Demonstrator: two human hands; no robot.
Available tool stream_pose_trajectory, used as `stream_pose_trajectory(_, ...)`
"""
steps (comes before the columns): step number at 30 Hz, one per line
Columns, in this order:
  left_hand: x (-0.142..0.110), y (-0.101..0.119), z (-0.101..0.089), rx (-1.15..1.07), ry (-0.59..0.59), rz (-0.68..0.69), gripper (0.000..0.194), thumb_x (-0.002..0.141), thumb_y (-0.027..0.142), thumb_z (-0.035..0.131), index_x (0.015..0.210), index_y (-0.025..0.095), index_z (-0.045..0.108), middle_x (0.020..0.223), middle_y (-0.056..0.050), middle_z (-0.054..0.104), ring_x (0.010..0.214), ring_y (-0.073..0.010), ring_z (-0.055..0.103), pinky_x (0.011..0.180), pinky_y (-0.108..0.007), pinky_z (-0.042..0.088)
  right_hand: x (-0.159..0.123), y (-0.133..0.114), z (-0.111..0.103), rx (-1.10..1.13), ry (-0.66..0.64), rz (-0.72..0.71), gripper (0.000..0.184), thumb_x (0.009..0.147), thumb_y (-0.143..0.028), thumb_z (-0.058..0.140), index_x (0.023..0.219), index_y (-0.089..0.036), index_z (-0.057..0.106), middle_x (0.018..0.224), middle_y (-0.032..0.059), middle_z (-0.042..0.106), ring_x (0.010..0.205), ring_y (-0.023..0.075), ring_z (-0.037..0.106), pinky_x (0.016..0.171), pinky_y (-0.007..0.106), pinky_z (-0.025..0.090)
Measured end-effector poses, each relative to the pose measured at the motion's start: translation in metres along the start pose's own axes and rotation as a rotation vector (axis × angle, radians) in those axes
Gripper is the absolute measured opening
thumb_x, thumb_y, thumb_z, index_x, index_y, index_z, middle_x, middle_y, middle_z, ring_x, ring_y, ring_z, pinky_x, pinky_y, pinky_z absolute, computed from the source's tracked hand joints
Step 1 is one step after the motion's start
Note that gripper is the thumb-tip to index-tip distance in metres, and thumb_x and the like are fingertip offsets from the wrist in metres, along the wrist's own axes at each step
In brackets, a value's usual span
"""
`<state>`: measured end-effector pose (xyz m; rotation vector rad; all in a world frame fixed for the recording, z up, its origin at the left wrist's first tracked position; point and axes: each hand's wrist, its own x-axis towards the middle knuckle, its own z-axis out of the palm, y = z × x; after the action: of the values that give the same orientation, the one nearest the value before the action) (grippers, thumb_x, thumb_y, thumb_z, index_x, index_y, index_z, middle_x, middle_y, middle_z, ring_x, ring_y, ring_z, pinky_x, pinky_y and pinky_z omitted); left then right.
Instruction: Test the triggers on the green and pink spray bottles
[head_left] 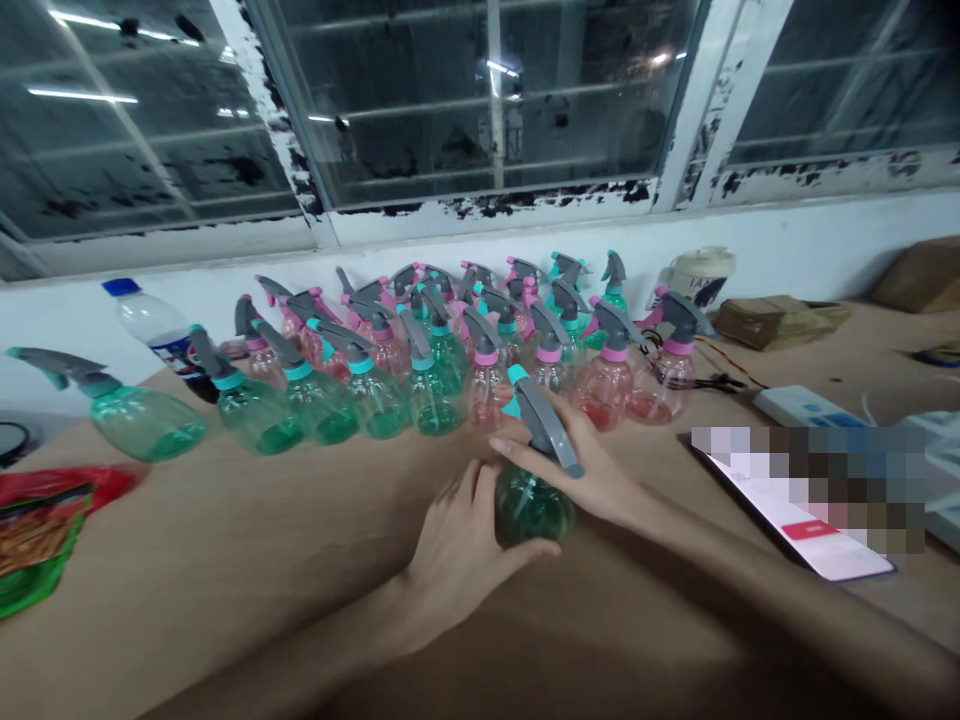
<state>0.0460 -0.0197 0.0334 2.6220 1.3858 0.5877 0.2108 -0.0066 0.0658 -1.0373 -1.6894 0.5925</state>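
A green spray bottle [531, 505] with a grey trigger head [546, 422] stands on the brown table [247, 560] in front of me. My left hand [457, 550] wraps around the bottle's round body from the left. My right hand [592, 480] grips the bottle's neck just under the trigger head, fingers curled around it. Behind it stands a crowd of several green and pink spray bottles [450, 350] along the wall.
A lone green spray bottle [135, 420] and a capped water bottle [161, 330] stand at the left. A red and green packet [45, 530] lies at the left edge. A phone [810, 520], a power strip [806, 408], a white tub [701, 275] and cardboard [780, 320] sit right.
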Motion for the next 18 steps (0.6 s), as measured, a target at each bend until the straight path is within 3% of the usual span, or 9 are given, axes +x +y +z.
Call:
stream_pose_trajectory(3,-0.001,-0.01,0.004,-0.066,0.005,0.12,0.065,0.078,0.063,0.054,0.123,0.018,0.042,0.112,-0.016,0.059,0.106,-0.0358,0.057,0.089,-0.056,0.043,0.0,0.001,0.002,0.005,0.047,-0.052,0.024,0.078,-0.022,0.056,0.102,-0.023,0.053,0.097,0.0037,0.057,0.091,0.0206,0.056,0.081,0.038,0.045)
stream_pose_trajectory(7,0.001,-0.033,0.007,-0.152,-0.049,0.194,0.048,0.09,0.046,0.045,0.13,0.022,0.035,0.129,-0.014,0.05,0.122,-0.0314,0.046,0.1,-0.054,0.036,-0.002,0.0,-0.001,-0.04,0.041,-0.048,0.023,0.071,-0.011,0.05,0.091,-0.023,0.054,0.088,0.0007,0.054,0.077,0.0164,0.054,0.071,0.033,0.045)
stream_pose_trajectory(12,0.005,-0.057,0.013,-0.211,0.003,0.137,0.043,0.094,0.036,0.04,0.135,0.027,0.03,0.139,-0.01,0.041,0.129,-0.0246,0.041,0.104,-0.044,0.039,-0.002,-0.001,-0.004,-0.039,0.017,-0.042,0.028,0.069,-0.011,0.048,0.094,-0.023,0.053,0.08,-0.0019,0.052,0.061,0.012,0.048,0.06,0.029,0.041)
stream_pose_trajectory(15,0.006,-0.063,0.019,-0.109,-0.002,0.169,0.04,0.092,0.034,0.045,0.131,0.024,0.04,0.139,-0.01,0.042,0.128,-0.026,0.043,0.103,-0.045,0.04,-0.003,0.003,-0.004,-0.031,0.043,-0.03,0.02,0.07,-0.013,0.05,0.087,-0.023,0.05,0.068,-0.0046,0.048,0.058,0.0128,0.047,0.056,0.028,0.04)
stream_pose_trajectory(18,0.006,-0.065,0.025,0.022,-0.05,0.223,0.041,0.089,0.036,0.05,0.126,0.018,0.047,0.141,-0.014,0.041,0.131,-0.0284,0.038,0.105,-0.048,0.036,-0.005,0.007,-0.004,-0.045,0.042,-0.031,0.01,0.074,-0.017,0.051,0.081,-0.024,0.047,0.069,-0.0038,0.048,0.06,0.0139,0.048,0.058,0.029,0.042)
